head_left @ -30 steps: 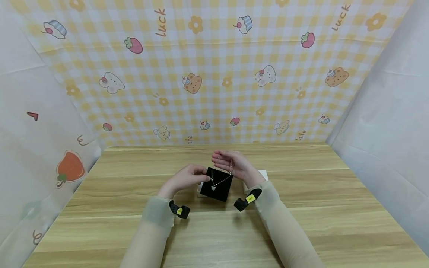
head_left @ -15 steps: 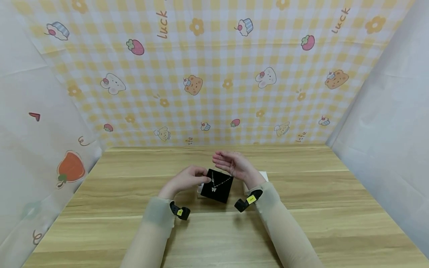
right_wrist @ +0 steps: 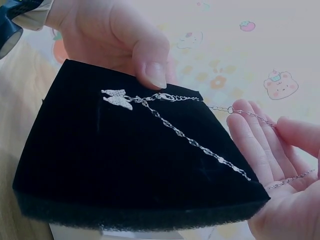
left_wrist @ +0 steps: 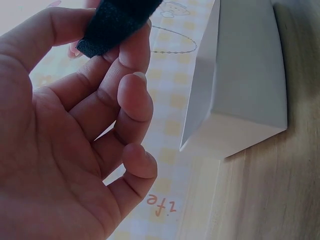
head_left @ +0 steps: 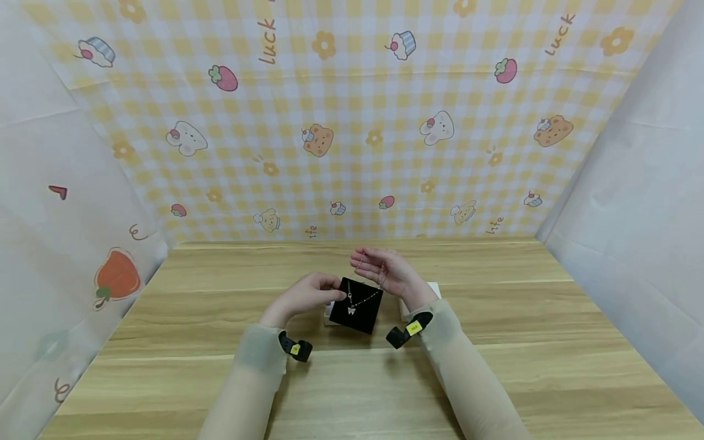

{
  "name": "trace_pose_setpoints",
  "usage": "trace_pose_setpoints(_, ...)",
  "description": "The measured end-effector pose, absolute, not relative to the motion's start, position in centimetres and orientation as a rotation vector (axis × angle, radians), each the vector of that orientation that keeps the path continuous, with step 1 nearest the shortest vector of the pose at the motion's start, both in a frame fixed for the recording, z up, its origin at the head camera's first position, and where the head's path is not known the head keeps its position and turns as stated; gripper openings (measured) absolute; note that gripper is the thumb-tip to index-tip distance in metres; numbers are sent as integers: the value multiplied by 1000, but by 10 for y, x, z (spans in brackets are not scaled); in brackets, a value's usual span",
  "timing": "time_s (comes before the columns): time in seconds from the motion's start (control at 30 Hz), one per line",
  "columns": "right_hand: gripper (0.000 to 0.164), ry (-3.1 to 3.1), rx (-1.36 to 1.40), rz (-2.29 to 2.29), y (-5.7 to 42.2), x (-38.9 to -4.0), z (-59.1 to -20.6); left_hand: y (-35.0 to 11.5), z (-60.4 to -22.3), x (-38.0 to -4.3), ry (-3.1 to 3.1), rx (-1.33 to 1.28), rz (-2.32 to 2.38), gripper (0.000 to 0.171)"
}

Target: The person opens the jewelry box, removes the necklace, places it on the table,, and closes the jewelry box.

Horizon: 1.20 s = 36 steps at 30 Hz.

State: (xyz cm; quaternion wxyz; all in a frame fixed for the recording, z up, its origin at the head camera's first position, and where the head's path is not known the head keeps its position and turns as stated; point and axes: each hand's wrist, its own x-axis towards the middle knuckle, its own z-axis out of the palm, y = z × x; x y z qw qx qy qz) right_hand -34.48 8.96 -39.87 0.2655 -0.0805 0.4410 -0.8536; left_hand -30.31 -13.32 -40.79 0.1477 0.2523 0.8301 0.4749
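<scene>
A black foam jewellery pad [head_left: 360, 321] is tilted over the table, held along its left edge. My left hand [head_left: 305, 294] pinches it between thumb and fingers; the left wrist view shows the other fingers loosely bent. Across the pad's face lies a silver necklace [right_wrist: 185, 135] with a butterfly pendant [right_wrist: 117, 98] and a clasp by the left thumb. Its chain runs off the far edge into my right hand [head_left: 393, 272], palm turned up, thumb against the chain over the fingers. Behind the pad, in the left wrist view, a chain loop [left_wrist: 195, 46] hangs free.
A white box [left_wrist: 250, 70] stands on the wooden table [head_left: 352, 391] beneath the pad, its open side seen from the left wrist. Another white piece [head_left: 434, 287] lies partly behind the right wrist. A checked cloth [head_left: 352, 91] hangs behind the table.
Almost nothing differs: the view shifts slightly, and both hands keep their places with the pad and necklace.
</scene>
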Motion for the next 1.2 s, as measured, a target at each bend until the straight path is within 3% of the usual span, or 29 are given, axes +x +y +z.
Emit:
trace_pose_setpoints(0.8, 34, 1146, -200, -2325, 91, -345, -397, -133, -408, -303, 2401, 740, 1351, 22)
trace_pose_setpoints(1.07, 26, 1139, -191, -2329, 90, -346, -398, -133, -409, -304, 2399, 718, 1370, 22)
trace_pose_setpoints(1.2, 39, 1136, -171, -2317, 90, -346, -398, -134, -409, -304, 2406, 711, 1384, 21)
